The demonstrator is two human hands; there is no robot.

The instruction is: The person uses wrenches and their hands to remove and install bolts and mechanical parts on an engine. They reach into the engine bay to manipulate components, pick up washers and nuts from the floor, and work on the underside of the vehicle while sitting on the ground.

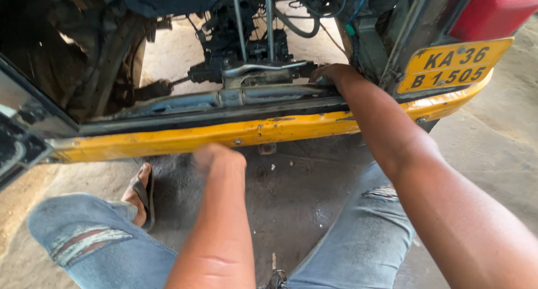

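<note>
- The left hand (219, 157) is being pressed up against the lower edge of the yellow bumper bar (168, 139), its fingers curled under and out of sight; whether anything is being gripped there cannot be told.
- The right hand (332, 74) is being laid over the top of the grey metal rail (246, 95), just above the bumper bar, fingers bent down over the far edge in a clasp on the rail itself.
- The bumper bar is being shown as a long, flat painted strip, chipped and scuffed, with dark rust spots and small bolt heads along it.
- Behind the rail, a black, greasy engine block (246, 59) is being seen in the open bay, hung with hoses and two thin upright steel rods (269, 20).
- A yellow number plate (454, 65) is being carried at the right, tilted, under a glossy red lamp housing (493, 11).
- Faded, ripped blue jeans (95, 244) are being worn on both knees, and a dark sandal (143, 193) is being planted on the rough, stained concrete floor (291, 199).
- A small bunch of metal keys (274, 275) is being seen low down between the knees.
</note>
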